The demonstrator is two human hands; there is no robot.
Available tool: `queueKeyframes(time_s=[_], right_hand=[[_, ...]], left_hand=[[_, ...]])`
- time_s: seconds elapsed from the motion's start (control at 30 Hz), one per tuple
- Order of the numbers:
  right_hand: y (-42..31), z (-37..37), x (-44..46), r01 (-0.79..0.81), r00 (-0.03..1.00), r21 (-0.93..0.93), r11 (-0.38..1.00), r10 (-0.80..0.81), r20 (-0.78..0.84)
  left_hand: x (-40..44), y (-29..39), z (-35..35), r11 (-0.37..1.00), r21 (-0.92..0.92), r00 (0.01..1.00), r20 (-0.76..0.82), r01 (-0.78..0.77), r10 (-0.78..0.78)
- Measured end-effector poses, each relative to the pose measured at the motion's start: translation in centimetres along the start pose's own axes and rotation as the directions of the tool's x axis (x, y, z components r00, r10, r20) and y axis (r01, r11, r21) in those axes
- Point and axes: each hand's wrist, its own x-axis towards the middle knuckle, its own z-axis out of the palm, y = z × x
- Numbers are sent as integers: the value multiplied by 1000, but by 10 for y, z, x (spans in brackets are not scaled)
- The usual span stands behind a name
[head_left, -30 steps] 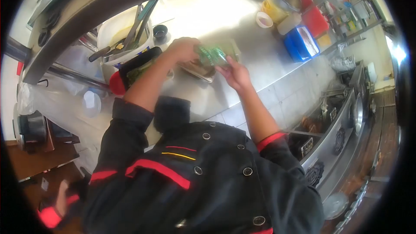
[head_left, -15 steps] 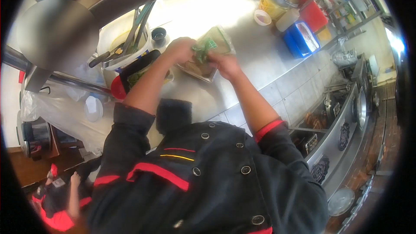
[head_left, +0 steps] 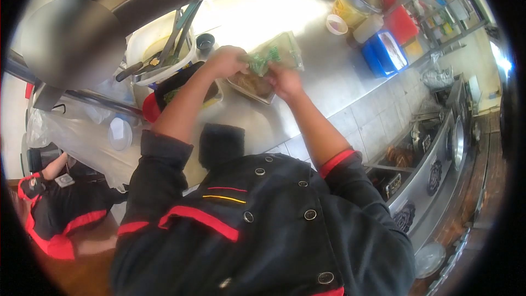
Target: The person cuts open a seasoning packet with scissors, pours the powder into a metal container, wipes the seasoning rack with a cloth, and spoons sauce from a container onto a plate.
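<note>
A clear plastic bag with green print [head_left: 280,50] is pinched between my two hands over the steel table. My left hand [head_left: 227,61] grips its left edge with curled fingers. On the near side, my right hand [head_left: 285,81] closes on the bag's lower edge. Just below the bag and partly covered by it sits a shallow rectangular tray [head_left: 267,100] with brownish contents, which I cannot identify. Beside my left forearm stands a black container [head_left: 181,80] with something green in it.
A white tub [head_left: 189,49] with long-handled utensils and a small dark cup [head_left: 205,42] stand to the left. Rightward are a blue container [head_left: 378,57], a white cup [head_left: 336,24] and a yellow bucket [head_left: 348,9]. A co-worker [head_left: 71,208] is at lower left.
The bag has shifted slightly right and spread flatter, so more of the tray's brown contents shows. Both hands keep their hold. The co-worker at lower left has changed posture and shows more fully.
</note>
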Motion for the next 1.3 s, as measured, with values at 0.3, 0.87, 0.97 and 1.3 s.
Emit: queueKeyframes(time_s=[0.3, 0.87, 0.97, 1.3], right_hand=[[-28, 1, -19, 4, 981, -62, 998, 8, 194], [-26, 6, -25, 52, 992, 55, 997, -58, 108], [-32, -3, -22, 73, 980, 62, 995, -83, 180], [-22, 2, -18, 74, 992, 87, 993, -82, 91]], left_hand=[[-2, -7, -8, 961, 275, 995, 95, 16, -43], [1, -10, 0, 865, 500, 999, -1, -41, 48], [-1, -9, -4, 895, 444, 997, -68, 53, -25], [-1, 3, -6, 869, 490, 997, -69, 73, -45]])
